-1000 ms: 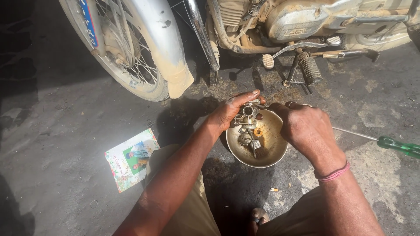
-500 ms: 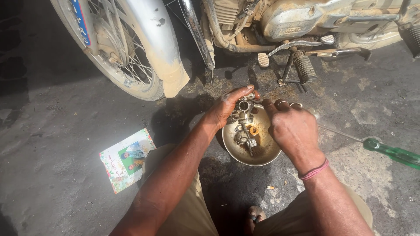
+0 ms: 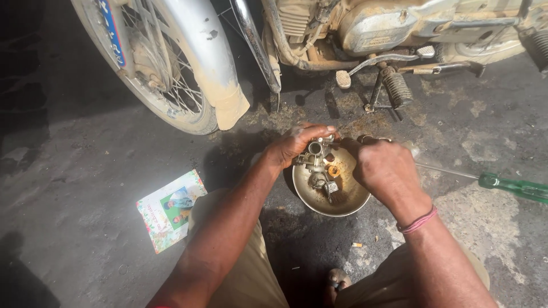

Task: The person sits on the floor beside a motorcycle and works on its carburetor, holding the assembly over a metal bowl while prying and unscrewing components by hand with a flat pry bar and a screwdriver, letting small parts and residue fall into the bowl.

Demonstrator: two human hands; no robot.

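Our left hand (image 3: 294, 145) grasps the small grey metal carburettor body (image 3: 315, 158) over the far rim of the round dull-metal bowl (image 3: 319, 199), same as half a second ago. Our right hand (image 3: 385, 171) is clenched beside it; what it holds we cannot tell. The green-handled screwdriver (image 3: 514, 186) lies unmoved at right, the colourful printed card (image 3: 171, 210) at left.

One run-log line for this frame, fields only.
left hand: grips carburetor | right hand: closed beside it | below: metal bowl | nearby: screwdriver, motorcycle
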